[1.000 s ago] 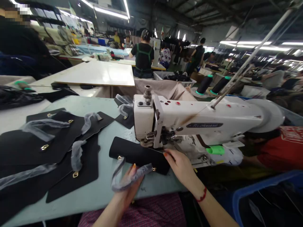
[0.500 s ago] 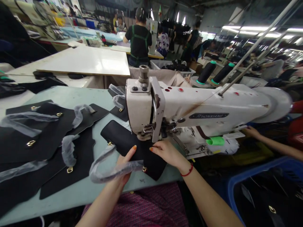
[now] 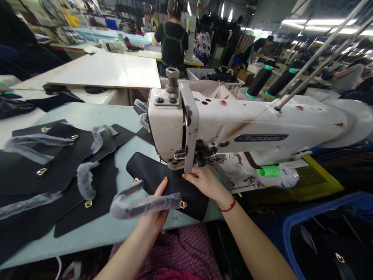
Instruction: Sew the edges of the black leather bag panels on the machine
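A black leather-look bag panel (image 3: 171,181) lies under the head of a white sewing machine (image 3: 244,124). Its plastic-wrapped handle (image 3: 145,206) loops up between two gold-coloured metal fittings. My left hand (image 3: 155,217) grips the panel's near edge, thumb on top and fingers beneath, partly hidden by the handle. Close to the presser foot, my right hand (image 3: 205,182) pinches the panel, its thumb on the surface and its fingertips partly hidden behind the machine's front bar. The needle area is hidden.
Several black panels (image 3: 37,175) with wrapped handles overlap on the pale green table (image 3: 125,136) at left. A blue basket (image 3: 287,233) with black pieces stands at right. Black thread cones (image 3: 258,81) rise behind the machine. A person (image 3: 173,42) stands with their back to me.
My view has shifted a little, so the machine looks closer. Another person's hand at the machine's right end has left the view. Both my hands keep hold of the panel.
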A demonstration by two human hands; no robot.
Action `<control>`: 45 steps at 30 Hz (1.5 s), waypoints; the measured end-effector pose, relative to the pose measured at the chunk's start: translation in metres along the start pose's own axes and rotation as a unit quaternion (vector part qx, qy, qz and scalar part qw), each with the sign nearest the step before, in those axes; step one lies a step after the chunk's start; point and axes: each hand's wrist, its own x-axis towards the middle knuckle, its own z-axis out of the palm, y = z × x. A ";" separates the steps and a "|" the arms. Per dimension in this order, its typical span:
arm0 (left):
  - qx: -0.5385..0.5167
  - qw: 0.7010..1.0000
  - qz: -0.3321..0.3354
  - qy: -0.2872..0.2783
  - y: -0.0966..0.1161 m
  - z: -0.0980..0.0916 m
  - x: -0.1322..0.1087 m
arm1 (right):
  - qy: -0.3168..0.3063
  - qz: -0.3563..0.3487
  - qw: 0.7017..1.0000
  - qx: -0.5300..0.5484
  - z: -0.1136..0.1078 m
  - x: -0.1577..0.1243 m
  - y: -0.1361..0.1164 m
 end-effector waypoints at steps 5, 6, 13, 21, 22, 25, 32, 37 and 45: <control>0.019 0.999 0.020 0.025 0.003 0.013 -0.007 | 0.000 0.010 1.000 0.026 0.003 0.001 0.005; 0.016 0.999 0.024 0.029 0.003 0.015 -0.008 | 0.000 0.012 0.999 0.029 0.004 0.001 0.005; -0.003 0.997 0.062 0.043 0.002 0.015 -0.009 | 0.008 0.008 0.999 0.034 0.005 0.001 0.004; -0.009 0.998 0.051 0.018 -0.001 0.006 0.004 | 0.038 -0.010 0.999 0.026 0.007 0.004 0.007; -0.008 0.999 0.050 0.020 0.000 0.006 0.005 | 0.043 -0.012 0.999 0.027 0.008 0.004 0.007; -0.003 0.999 0.043 0.029 0.002 0.006 0.006 | 0.053 -0.010 0.998 0.037 0.010 0.003 0.006; 0.028 0.999 0.034 0.021 0.012 0.007 0.008 | 0.069 0.016 0.996 0.063 0.015 0.001 0.003; 0.063 0.996 0.057 -0.018 0.019 0.006 0.013 | 0.078 0.035 0.991 0.099 0.023 0.002 0.004; 0.160 0.981 0.068 -0.085 0.047 0.003 0.023 | 0.102 0.045 0.986 0.128 0.038 0.000 0.001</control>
